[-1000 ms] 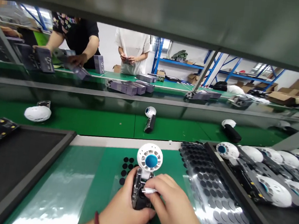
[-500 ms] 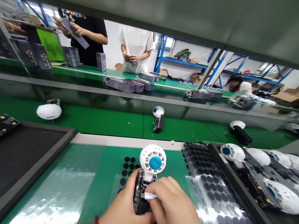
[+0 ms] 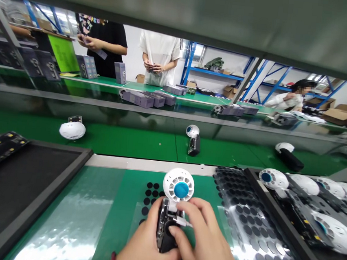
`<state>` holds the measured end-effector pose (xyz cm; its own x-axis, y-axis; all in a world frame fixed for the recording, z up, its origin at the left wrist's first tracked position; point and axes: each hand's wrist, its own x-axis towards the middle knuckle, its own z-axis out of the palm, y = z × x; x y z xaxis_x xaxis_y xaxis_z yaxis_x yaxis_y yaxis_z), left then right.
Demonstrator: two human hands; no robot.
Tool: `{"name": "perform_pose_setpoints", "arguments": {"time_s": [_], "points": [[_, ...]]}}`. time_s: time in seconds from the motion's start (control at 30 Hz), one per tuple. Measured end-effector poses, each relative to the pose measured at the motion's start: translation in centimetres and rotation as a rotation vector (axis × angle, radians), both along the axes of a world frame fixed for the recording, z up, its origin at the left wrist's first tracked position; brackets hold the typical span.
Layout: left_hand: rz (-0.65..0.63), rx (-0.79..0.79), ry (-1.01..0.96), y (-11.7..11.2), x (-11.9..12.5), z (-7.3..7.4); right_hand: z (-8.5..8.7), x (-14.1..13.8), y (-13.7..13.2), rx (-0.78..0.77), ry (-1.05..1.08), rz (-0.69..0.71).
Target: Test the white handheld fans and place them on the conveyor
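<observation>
Handheld fan [image 3: 172, 203], white round head with blue centre, dark handle, stood upright at the near centre of the green bench [image 3: 107, 205]. Left hand [image 3: 145, 246]: fingers clenched round the handle from the left, thumb up its side. Right hand [image 3: 204, 241]: thumb and forefinger pinching a small white tool [image 3: 180, 221] laid against the handle just under the head, remaining fingers curled over the handle front. Sheet of black round stickers [image 3: 255, 236], shiny backing, just right of the hands; a smaller sticker patch [image 3: 150, 193] just left of the fan head. Tray of unfinished fans [image 3: 307, 204], far right. Dark tray [image 3: 17, 188], left. Three fans on the green belt [image 3: 129, 142] beyond the bench: one lying left [image 3: 72, 129], one centre [image 3: 193, 138], one right [image 3: 289, 155]. Two people standing at the far counter with purple boxes [image 3: 147, 98]. Risks, as judgement: the white tool may slip off the rounded handle if pressed at an angle and mark the casing; the grip sits low, so the top-heavy head could tip; the right wrist hangs near the sticker sheet and could drag or lift it.
</observation>
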<state>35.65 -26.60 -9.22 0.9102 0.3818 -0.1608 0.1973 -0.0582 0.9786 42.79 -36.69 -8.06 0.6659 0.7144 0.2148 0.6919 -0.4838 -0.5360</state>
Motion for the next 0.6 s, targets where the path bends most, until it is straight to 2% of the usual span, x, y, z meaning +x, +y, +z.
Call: {"name": "perform_pose_setpoints", "arguments": {"time_s": [0.13, 0.2, 0.27, 0.37, 0.43, 0.6], "points": [[0.042, -0.049, -0.024, 0.1, -0.2, -0.2, 0.0, 0.0, 0.0, 0.200, 0.263, -0.049], [0.065, -0.168, -0.055, 0.5, -0.5, -0.3, 0.3, 0.5, -0.4, 0.309, 0.458, -0.011], [0.066, -0.330, -0.064, 0.8, -0.7, -0.5, 0.8, 1.2, -1.0, 0.337, 0.579, -0.002], [-0.015, -0.600, -0.054, 1.1, -0.8, -0.5, 1.5, 2.0, -1.6, 0.261, 0.554, 0.003], [-0.076, -0.731, -0.067, 1.1, -0.9, 0.0, 1.7, 2.1, -1.7, 0.250, 0.510, 0.066], [-0.040, -0.809, -0.123, 0.9, -1.0, 2.0, 1.6, 1.6, -1.8, 0.324, 0.359, 0.213]]}}
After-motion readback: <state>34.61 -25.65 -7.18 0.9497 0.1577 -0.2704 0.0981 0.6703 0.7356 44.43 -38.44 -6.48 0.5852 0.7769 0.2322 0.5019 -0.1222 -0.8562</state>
